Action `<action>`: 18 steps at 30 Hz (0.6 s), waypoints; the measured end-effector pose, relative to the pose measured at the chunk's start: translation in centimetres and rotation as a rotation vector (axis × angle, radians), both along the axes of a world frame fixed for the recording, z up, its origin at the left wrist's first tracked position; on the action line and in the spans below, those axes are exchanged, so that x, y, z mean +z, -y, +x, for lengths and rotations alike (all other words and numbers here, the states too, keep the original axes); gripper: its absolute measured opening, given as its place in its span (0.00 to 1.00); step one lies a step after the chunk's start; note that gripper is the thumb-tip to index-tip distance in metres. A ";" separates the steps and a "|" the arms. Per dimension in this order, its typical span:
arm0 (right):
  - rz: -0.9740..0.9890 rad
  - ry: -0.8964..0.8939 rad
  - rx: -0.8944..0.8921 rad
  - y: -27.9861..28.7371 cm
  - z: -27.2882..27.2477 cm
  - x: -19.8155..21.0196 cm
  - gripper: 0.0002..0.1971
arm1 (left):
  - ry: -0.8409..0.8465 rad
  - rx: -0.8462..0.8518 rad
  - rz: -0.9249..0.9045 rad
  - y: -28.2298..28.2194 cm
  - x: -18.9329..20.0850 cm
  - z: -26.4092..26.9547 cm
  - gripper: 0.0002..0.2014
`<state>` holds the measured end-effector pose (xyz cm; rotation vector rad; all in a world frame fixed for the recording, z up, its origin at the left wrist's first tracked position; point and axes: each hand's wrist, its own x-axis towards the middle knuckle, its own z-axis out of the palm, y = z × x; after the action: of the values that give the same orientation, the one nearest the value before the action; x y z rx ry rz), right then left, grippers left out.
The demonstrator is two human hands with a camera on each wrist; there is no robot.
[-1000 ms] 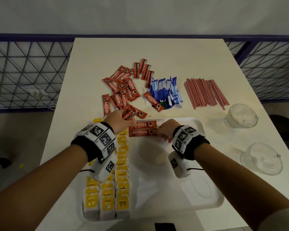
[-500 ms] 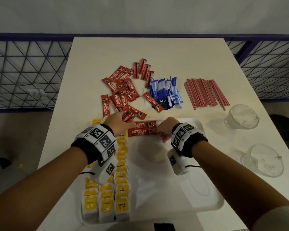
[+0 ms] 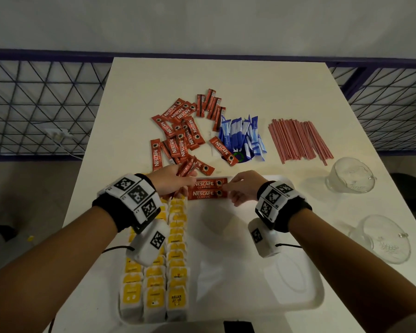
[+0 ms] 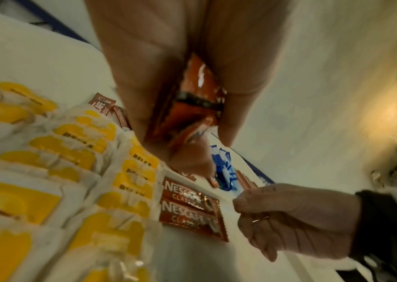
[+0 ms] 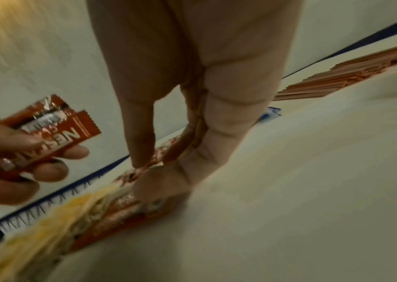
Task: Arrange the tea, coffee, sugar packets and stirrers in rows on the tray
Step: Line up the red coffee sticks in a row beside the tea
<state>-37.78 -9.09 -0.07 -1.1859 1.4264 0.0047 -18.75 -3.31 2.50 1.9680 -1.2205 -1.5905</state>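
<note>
Left hand (image 3: 171, 180) clamped round a sachet bundle (image 3: 186, 165) over the tray (image 3: 226, 260), 12 o'clock rim. Right hand (image 3: 244, 186) apparently pinches the laid sachets (image 3: 208, 189) there. Tea bags (image 3: 175, 248) fill the 9 o'clock side, with open room toward 3 o'clock.

**Marker-covered wrist gear**

Behind the left hand (image 3: 171, 179) and right hand (image 3: 244, 186), black wristbands (image 3: 111, 212) carry white blocks printed with square black-and-white markers. A white camera pod (image 3: 151, 241) with a thin black cable (image 3: 117, 248) sits under each wrist.
</note>
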 end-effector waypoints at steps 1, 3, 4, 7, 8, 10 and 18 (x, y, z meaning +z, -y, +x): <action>-0.007 0.092 -0.023 -0.2 0.0 0.5 0.07 | -0.114 0.044 0.028 -0.1 0.2 0.1 0.15; -0.011 0.272 -0.055 -0.7 0.4 1.8 0.06 | -0.303 0.083 0.074 -0.5 0.7 0.3 0.10; -0.014 0.331 -0.054 -1.0 0.7 2.4 0.06 | -0.359 0.079 0.091 -0.7 0.9 0.3 0.09; -0.028 0.419 -0.018 -1.4 1.9 3.9 0.10 | -0.410 0.076 0.093 -1.2 1.3 0.6 0.07; -0.042 0.425 -0.003 -1.5 2.3 4.2 0.09 | -0.408 0.081 0.089 -1.4 1.4 0.6 0.08; -0.094 0.400 0.032 -1.7 3.1 4.7 0.03 | -0.394 0.075 0.087 -1.7 1.7 0.7 0.09; -0.127 0.455 -0.041 -2.8 3.8 6.0 0.03 | -0.169 -0.027 -0.024 -3.2 2.5 2.0 0.09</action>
<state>-34.00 -6.31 5.93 -1.1689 1.0587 -0.3674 -16.70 -0.11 5.04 1.7692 -1.1976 -1.7077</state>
